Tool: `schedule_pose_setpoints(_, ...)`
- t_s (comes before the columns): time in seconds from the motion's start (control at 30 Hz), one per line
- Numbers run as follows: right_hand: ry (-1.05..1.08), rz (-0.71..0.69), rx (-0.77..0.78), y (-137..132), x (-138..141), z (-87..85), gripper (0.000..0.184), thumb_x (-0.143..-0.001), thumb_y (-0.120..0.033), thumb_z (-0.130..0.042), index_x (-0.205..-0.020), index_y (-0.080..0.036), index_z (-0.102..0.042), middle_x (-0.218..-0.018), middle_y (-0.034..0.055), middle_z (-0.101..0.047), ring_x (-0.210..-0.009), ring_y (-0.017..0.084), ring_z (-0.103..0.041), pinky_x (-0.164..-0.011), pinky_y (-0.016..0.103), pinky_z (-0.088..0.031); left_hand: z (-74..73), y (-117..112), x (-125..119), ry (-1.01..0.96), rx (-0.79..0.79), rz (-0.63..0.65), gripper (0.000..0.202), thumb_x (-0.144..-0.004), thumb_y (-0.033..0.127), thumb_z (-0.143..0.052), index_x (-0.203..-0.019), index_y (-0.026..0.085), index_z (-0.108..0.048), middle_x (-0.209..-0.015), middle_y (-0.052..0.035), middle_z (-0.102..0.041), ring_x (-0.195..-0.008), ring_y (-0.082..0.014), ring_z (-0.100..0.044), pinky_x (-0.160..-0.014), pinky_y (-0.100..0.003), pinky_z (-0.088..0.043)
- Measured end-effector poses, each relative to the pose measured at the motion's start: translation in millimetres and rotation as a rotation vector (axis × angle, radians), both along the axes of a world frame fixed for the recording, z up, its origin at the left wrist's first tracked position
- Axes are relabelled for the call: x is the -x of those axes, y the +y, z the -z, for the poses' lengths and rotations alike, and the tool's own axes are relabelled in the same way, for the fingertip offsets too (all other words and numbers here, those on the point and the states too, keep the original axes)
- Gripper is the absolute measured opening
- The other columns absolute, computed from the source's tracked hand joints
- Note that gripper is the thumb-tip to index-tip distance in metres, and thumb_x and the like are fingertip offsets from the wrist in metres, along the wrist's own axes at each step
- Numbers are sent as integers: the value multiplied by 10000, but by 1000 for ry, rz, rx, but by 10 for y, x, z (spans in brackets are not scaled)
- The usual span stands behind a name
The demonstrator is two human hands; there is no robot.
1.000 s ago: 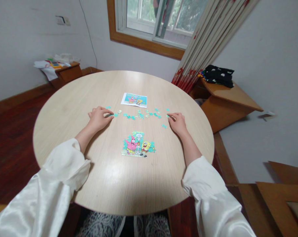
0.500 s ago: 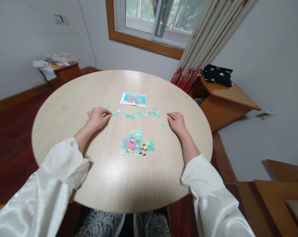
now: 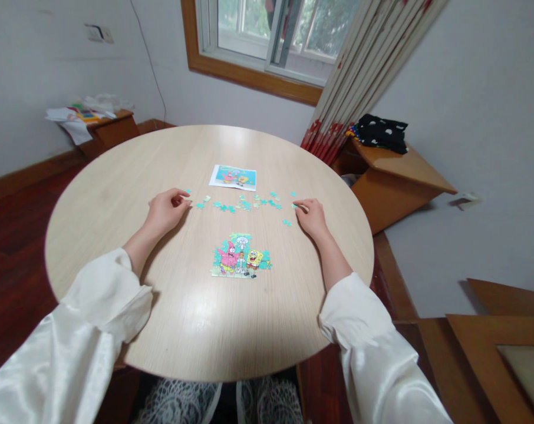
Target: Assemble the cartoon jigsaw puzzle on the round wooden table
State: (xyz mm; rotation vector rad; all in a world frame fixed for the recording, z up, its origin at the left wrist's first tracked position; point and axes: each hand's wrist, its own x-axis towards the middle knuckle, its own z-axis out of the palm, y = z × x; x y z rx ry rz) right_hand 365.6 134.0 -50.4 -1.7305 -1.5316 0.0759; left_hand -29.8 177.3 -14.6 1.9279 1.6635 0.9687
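Note:
My left hand rests on the table at the left end of a row of loose jigsaw pieces. Its thumb and index finger are curved with a gap between them, beside a small teal piece. On the right, my right hand has its fingertips together at another teal jigsaw piece, partly covered by them. Between the hands lie several loose teal and pale green pieces. Nearer me is a partly joined cartoon jigsaw puzzle with pink, yellow and pale figures, its top and right edges uneven.
A printed reference picture lies beyond the loose pieces on the round wooden table. Two joined-looking teal pieces sit apart near my right hand. Small wooden cabinets stand by the walls, and a curtain hangs at the window.
My left hand has drawn slightly left, away from a teal piece, and its thumb and index finger have parted. My right hand stays at its piece. The whole view has shifted a little.

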Motion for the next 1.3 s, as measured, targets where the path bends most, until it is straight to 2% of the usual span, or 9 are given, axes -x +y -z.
schedule_pose_setpoints(0.17,13,9,-6,0,11,-3,254,-775,-170,-541,-920,-191,-748,-974,110,-634,-1013,261,-559,-983,483,-445,-35,-17,-9,-4,-38,-39,180,-744,291,-597,-873,196,-678,-707,-16,-621,-672,-176,-569,-692,-310,-441)
schedule_pose_setpoints(0.53,31,22,-24,-3,35,-24,245,-767,-158,-540,-893,-182,-748,-957,115,-650,-995,260,-576,-965,477,-458,-41,-4,-21,-49,-29,-67,98,-718,277,-606,-765,206,-654,-653,-7,-601,-628,-170,-552,-659,-306,-429)
schedule_pose_setpoints(0.73,88,-35,-70,-68,76,-117,175,-744,-195,-586,-835,-180,-735,-870,78,-662,-781,200,-600,-824,403,-513,-52,-10,-17,-62,-31,-60,115,-694,258,-576,-761,206,-655,-652,-7,-597,-623,-172,-547,-657,-311,-424)
schedule_pose_setpoints(0.83,70,-61,-85,-103,124,-150,144,-748,-214,-596,-798,-183,-727,-823,66,-659,-759,195,-598,-786,386,-517,-44,-4,-14,-70,-27,-54,138,-673,225,-559,-767,203,-658,-648,-5,-592,-621,-170,-542,-653,-306,-417)
schedule_pose_setpoints(0.97,66,-111,-96,-101,170,-123,241,-771,-133,-504,-826,-185,-734,-858,77,-668,-816,201,-624,-801,388,-524,-24,6,-16,-79,-34,-69,156,-656,190,-540,-762,198,-655,-633,-1,-573,-615,-167,-528,-644,-304,-405)
schedule_pose_setpoints(1.1,67,-114,-85,-70,151,-68,354,-727,-43,-425,-816,-184,-737,-873,74,-677,-851,200,-640,-853,407,-525,-10,16,-19,-101,-42,-97,152,-661,178,-514,-742,198,-641,-620,1,-554,-606,-166,-518,-629,-303,-395)
schedule_pose_setpoints(1.3,74,-92,-57,-53,115,-53,380,-700,-41,-405,-809,-180,-742,-865,71,-680,-854,202,-647,-880,425,-522,-51,7,-32,-139,-28,-149,140,-670,173,-474,-696,215,-605,-598,14,-524,-582,-155,-496,-615,-287,-390)
